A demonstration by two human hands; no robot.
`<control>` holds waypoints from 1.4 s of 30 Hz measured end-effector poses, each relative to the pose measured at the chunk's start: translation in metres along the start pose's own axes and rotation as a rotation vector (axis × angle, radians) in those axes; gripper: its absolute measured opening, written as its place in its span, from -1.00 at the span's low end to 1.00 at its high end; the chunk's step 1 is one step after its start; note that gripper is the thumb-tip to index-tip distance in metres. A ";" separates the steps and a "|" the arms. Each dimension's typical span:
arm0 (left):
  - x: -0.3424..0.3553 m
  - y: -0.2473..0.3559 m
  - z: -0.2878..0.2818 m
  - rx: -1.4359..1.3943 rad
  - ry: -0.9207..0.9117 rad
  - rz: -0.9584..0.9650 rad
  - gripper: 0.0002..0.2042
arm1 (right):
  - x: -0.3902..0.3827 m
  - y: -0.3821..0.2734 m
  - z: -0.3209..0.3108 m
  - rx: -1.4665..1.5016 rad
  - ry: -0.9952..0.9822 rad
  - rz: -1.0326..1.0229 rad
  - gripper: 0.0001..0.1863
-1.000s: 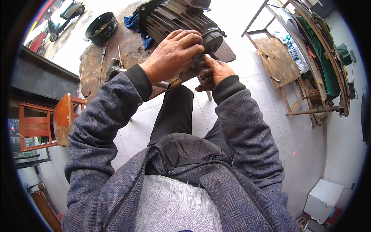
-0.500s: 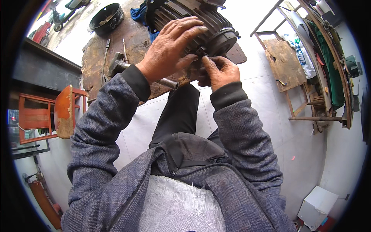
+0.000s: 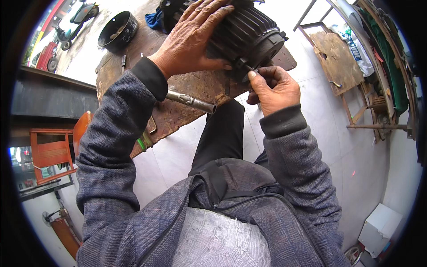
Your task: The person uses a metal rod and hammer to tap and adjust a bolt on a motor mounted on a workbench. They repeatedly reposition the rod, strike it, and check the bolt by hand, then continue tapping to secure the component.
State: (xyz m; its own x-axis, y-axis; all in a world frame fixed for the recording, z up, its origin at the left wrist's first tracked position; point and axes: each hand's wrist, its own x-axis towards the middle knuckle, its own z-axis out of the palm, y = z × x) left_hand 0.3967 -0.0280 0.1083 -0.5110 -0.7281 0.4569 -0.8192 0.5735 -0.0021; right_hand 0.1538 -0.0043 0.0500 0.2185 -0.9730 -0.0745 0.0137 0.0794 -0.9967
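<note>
A dark electric motor (image 3: 249, 31) with a finned housing lies on its side on a worn wooden workbench (image 3: 178, 116). My left hand (image 3: 189, 44) rests on the fins, its fingers stretched out and its thumb reaching down toward the end cover. At the near lower edge of that cover, my right hand (image 3: 276, 89) pinches a small bolt (image 3: 247, 67) between thumb and finger. The bolt's far end meets a lug on the motor; how deep it sits is hidden. Below my left wrist lies a steel tube-like tool (image 3: 191, 101).
A black round pan (image 3: 118, 34) stands at the bench's far left, near a blue cloth (image 3: 154, 20) beside the motor. On the right is a metal-framed rack (image 3: 340, 64) with a wooden board. A red-brown chair (image 3: 51, 151) stands left, a white box (image 3: 380, 228) lower right.
My view has shifted, so the bench and motor sit differently in it. My right hand has drawn back slightly from the motor, showing the bolt's shank. My left hand stays on the housing.
</note>
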 end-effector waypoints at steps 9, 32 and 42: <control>-0.002 -0.014 0.016 -0.006 0.001 0.027 0.15 | -0.004 -0.002 0.007 -0.064 -0.002 -0.029 -0.72; -0.005 -0.043 0.029 -0.063 0.059 0.157 0.08 | -0.001 -0.016 0.015 0.021 -0.013 0.273 -0.53; -0.007 -0.044 0.031 -0.079 0.058 0.144 0.08 | -0.001 -0.021 0.004 0.115 -0.139 0.327 -0.57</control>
State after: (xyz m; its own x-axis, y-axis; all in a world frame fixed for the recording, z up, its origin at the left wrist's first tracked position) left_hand 0.4278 -0.0601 0.0775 -0.6039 -0.6146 0.5074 -0.7142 0.6999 -0.0023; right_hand 0.1571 -0.0045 0.0715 0.3600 -0.8540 -0.3755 0.0292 0.4126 -0.9104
